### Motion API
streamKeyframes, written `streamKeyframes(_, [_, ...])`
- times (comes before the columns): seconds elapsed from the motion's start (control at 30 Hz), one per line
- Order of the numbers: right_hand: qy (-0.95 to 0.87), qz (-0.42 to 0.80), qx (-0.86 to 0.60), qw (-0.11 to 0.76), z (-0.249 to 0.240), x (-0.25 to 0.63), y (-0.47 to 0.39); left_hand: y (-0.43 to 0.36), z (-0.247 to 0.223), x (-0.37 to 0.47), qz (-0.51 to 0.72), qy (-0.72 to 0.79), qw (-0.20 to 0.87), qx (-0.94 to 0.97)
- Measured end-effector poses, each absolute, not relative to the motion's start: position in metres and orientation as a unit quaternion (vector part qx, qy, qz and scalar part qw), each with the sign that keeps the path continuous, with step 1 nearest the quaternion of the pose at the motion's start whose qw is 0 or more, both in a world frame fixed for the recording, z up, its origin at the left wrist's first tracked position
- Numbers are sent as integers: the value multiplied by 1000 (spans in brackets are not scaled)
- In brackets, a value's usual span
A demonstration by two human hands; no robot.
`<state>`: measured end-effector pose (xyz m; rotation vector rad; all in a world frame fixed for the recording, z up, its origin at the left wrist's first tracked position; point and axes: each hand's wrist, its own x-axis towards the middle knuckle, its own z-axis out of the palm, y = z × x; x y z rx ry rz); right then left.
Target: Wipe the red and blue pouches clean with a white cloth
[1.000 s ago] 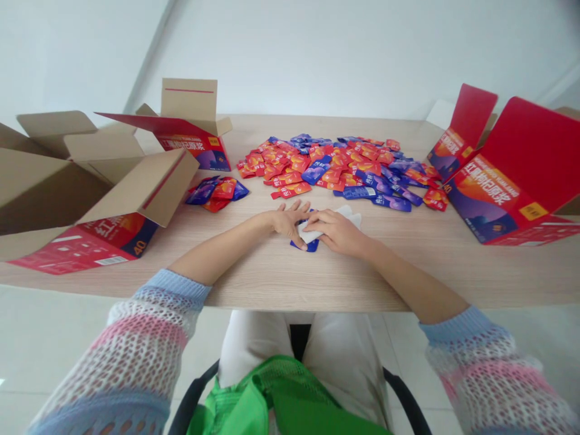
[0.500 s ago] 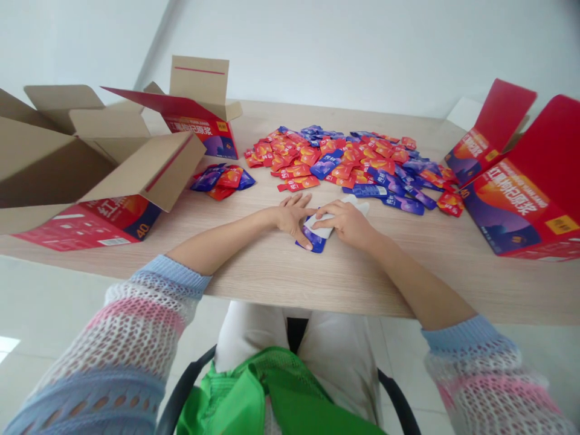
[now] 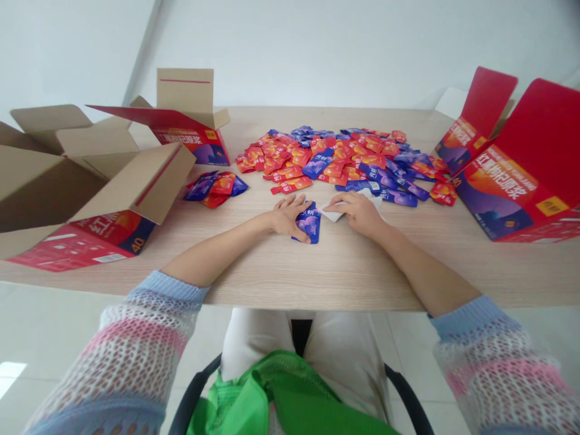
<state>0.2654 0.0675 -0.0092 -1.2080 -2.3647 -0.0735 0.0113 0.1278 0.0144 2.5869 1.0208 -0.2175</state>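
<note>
Wide pale wood-grain table [image 3: 272, 278]: As it crosses the middle of the frame from side to side, it carries the cartons, the sachets and both my hands.
Open red-and-purple cardboard carton, tan inside [image 3: 104, 232]: at the left edge of the frame, flaps spread, "40" printed on its front.
Open red carton with tall raised flap [image 3: 507, 187]: at the right edge of the frame.
Bright green fabric with mesh [image 3: 281, 393]: over my lap, bottom middle.
Second open red carton with tan flaps [image 3: 193, 142]: upper left, behind the first.
Narrow-looking red carton [image 3: 471, 115]: upper right, partly hidden by the one in front.
Loose heap of red and blue printed sachets [image 3: 326, 160]: spread across the upper middle, overlapping.
Small cluster of red and blue sachets [image 3: 217, 188]: left of centre, apart from the heap.
Left hand [image 3: 286, 219]: near the centre, my fingers open and spread, thumb lying over the sachet's lower left part.
Right hand [image 3: 360, 214]: right of centre, my fingers closed on the cloth.
Folded white cloth [image 3: 333, 214]: under my right hand, its tip just beside the sachet's upper right; I cannot tell whether they touch.
Single blue printed sachet [image 3: 310, 223]: flat on the table at the centre, partly covered by my left hand.
</note>
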Motion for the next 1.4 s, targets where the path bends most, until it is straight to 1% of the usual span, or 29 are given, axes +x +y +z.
streamKeyframes(0.07, [-876, -6, -392, 282, -6, 259, 62, 133, 15, 9, -77, 346, 179, 918])
streamKeyframes(0.13, [-890, 15, -351, 292, -3, 247, 56, 139, 14, 6, -84, 320, 182, 926])
streamKeyframes(0.3, [-923, 42, -309, 227, -6, 224, 48, 152, 15, 5, -103, 281, 177, 938])
streamKeyframes(0.43, [-922, 29, -325, 210, -7, 226, 52, 156, 14, 2, -110, 260, 177, 943])
streamKeyframes(0.5, [-921, 31, -324, 212, -8, 231, 56, 155, 9, 0, -88, 246, 190, 946])
streamKeyframes(0.57, [-919, 26, -330, 214, -10, 235, 61, 153, 1, -3, -40, 244, 198, 949])
streamKeyframes(0.73, [-896, -6, -385, 223, -19, 245, 73, 145, -16, 1, 88, 278, 171, 941])
streamKeyframes(0.83, [-879, 15, -405, 250, -22, 254, 80, 144, -20, 5, 120, 274, 172, 939])
streamKeyframes(1.0, [-846, 133, -380, 349, -13, 262, 73, 144, -23, 8, 128, 280, 162, 938])
streamKeyframes(1.07, [-827, 138, -376, 394, -7, 258, 65, 143, -22, 9, 125, 281, 152, 939])
streamKeyframes(1.1, [-826, 127, -374, 403, -4, 254, 61, 142, -22, 9, 121, 281, 149, 940])
streamKeyframes(1.17, [-847, 104, -360, 378, -1, 242, 54, 141, -19, 10, 103, 285, 145, 942])
streamKeyframes(1.27, [-894, 87, -323, 298, -4, 223, 50, 139, -15, 9, 64, 292, 144, 943])
streamKeyframes(1.33, [-908, 77, -306, 277, -10, 216, 52, 138, -12, 9, 47, 287, 148, 945])
streamKeyframes(1.4, [-910, 71, -301, 277, -14, 214, 56, 137, -10, 9, 45, 285, 156, 945])
